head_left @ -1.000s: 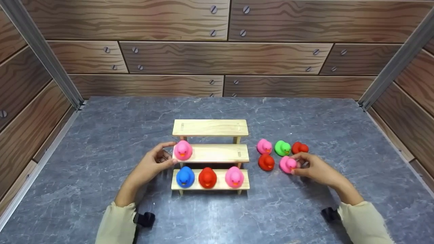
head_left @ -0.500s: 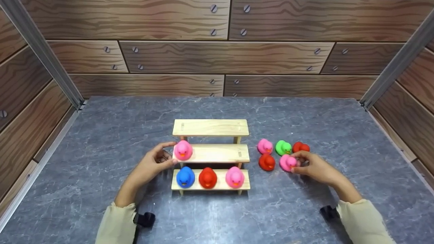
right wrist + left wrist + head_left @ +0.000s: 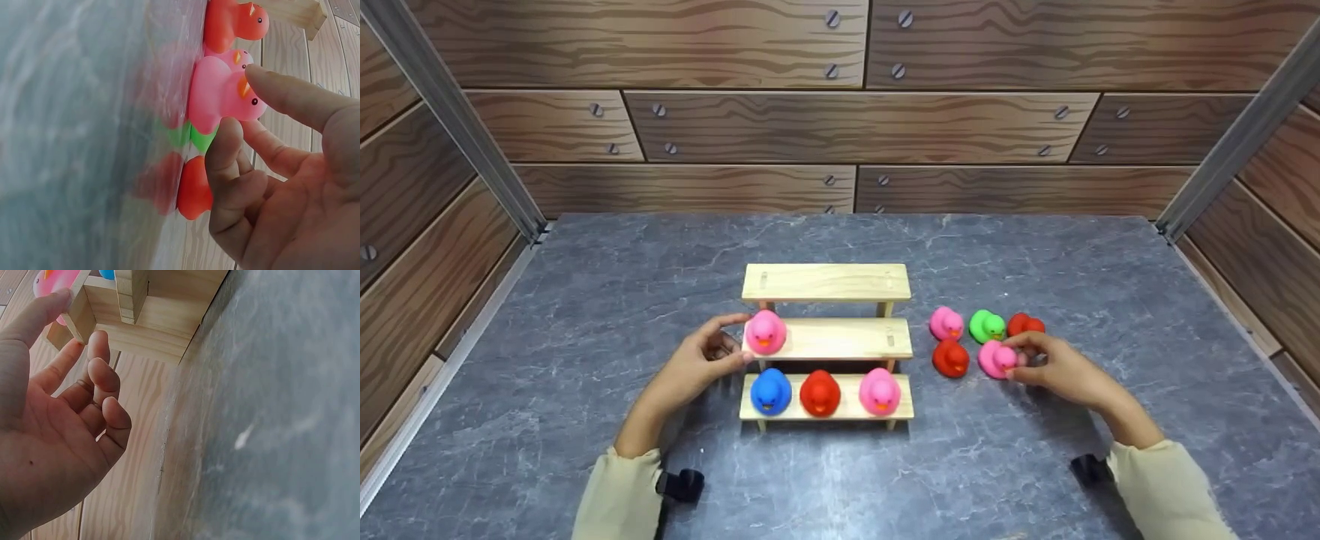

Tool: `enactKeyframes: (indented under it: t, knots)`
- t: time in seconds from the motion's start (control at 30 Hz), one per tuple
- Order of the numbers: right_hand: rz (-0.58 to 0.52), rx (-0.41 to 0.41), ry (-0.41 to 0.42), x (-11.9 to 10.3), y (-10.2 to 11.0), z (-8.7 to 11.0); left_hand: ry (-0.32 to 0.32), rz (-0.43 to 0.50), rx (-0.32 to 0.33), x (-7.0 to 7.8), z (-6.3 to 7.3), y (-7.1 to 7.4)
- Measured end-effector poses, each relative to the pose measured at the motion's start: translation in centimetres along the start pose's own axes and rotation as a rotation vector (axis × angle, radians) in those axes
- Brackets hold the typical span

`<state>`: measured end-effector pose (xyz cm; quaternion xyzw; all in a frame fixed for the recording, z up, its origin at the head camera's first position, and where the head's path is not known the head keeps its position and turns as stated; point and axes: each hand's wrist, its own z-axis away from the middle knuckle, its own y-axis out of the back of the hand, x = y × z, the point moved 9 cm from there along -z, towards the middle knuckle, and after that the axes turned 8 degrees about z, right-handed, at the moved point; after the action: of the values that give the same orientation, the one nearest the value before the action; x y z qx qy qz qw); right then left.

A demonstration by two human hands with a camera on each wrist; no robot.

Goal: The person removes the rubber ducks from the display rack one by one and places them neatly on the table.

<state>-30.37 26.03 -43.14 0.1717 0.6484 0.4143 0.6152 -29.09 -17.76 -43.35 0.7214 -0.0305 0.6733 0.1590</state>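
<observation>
A three-step wooden display stand (image 3: 840, 283) stands on the grey table. My left hand (image 3: 694, 364) holds the left end of its middle step, thumb on the front edge and index finger at the back; the left wrist view shows the step's end (image 3: 82, 322) between them. Beside those fingers sits a pink rubber duck (image 3: 765, 333). On the bottom step are a blue duck (image 3: 770, 391), a red duck (image 3: 820, 393) and a pink duck (image 3: 879, 392). To the right, my right hand (image 3: 1054, 369) pinches the head of another pink rubber duck (image 3: 216, 93), which rests on the table.
Around the right hand stand other ducks on the table: a pink one (image 3: 946, 323), a green one (image 3: 986, 327), a red one (image 3: 1024, 325) behind the fingers, and a red one (image 3: 950, 358) nearer the stand. Wood-patterned walls (image 3: 855, 127) enclose the table.
</observation>
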Motion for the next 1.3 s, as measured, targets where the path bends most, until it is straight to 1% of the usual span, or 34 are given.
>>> enactKeyframes:
  t: [0.23,0.37,0.53,0.8,0.93,1.1,1.2,1.3]
  knots:
    - [0.002,-0.004,0.002,0.0,0.0,0.0,0.011,-0.014,0.011,-0.1,0.0,0.0]
    - [-0.019,-0.012,-0.002,-0.1,0.1,0.2,0.01,-0.016,0.009,-0.1,-0.1,0.0]
    - [-0.051,-0.002,-0.004,-0.4,1.0,0.7,0.01,-0.017,0.008,0.0,-0.1,0.0]
    - [-0.11,-0.017,-0.036,-1.0,1.7,1.4,0.022,-0.007,0.01,-0.2,-0.1,0.0]
    - [-0.137,-0.004,-0.008,-1.9,1.5,1.5,0.02,-0.004,0.005,-0.1,-0.1,0.0]
    - [-0.171,-0.001,0.058,-3.3,0.8,1.3,0.017,-0.008,0.003,-0.1,0.1,0.0]
    - [-0.192,-0.009,0.09,-4.2,0.4,1.2,0.021,-0.015,0.006,-0.1,0.1,0.0]
    - [-0.221,-0.025,0.104,-5.1,-0.1,1.1,0.022,-0.016,0.006,0.0,0.0,0.0]
